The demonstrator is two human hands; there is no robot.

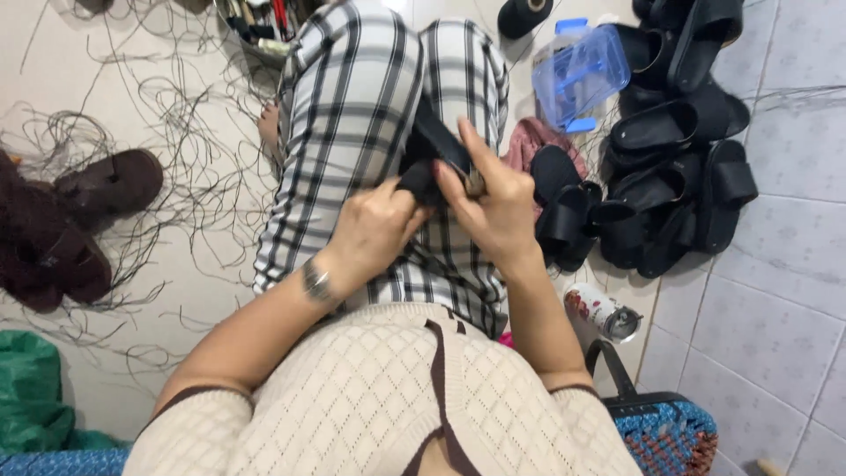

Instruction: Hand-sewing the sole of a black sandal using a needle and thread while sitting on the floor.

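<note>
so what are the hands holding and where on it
Both hands grip a black sandal over the lap: left hand at its near end, right hand around its strap.

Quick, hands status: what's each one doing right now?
Left hand: closed, gripping the end of the black sandal on the lap.
Right hand: closed around the same sandal's strap.

A black sandal (434, 152) rests tilted on the checked lap, gripped at its near end.
</note>
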